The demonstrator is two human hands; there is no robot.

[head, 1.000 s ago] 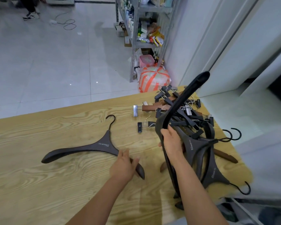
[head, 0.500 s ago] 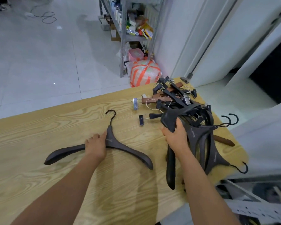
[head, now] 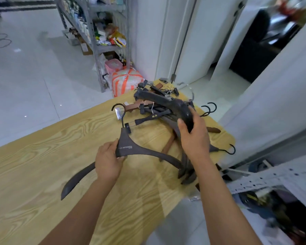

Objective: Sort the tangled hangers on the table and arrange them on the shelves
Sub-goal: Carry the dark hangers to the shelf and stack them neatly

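Note:
My left hand grips a dark wide-shouldered hanger at its neck, lifted a little off the wooden table, its black hook pointing away. My right hand holds the thick curved arm of another dark hanger above the tangled pile of hangers at the table's far right corner. The pile mixes dark coat hangers, brown wooden bars and black clip hangers with wire hooks. Several black hooks stick out past the table's right edge.
A metal shelving unit stocked with goods stands on the tiled floor beyond the table, with a pink basket and an orange-striped bag at its foot. White door panels rise to the right. A perforated metal rail lies at lower right.
My left hand has picked up the lone dark hanger and carried it right, toward the pile. My right hand has lowered its hanger and turned its arm toward the pile.

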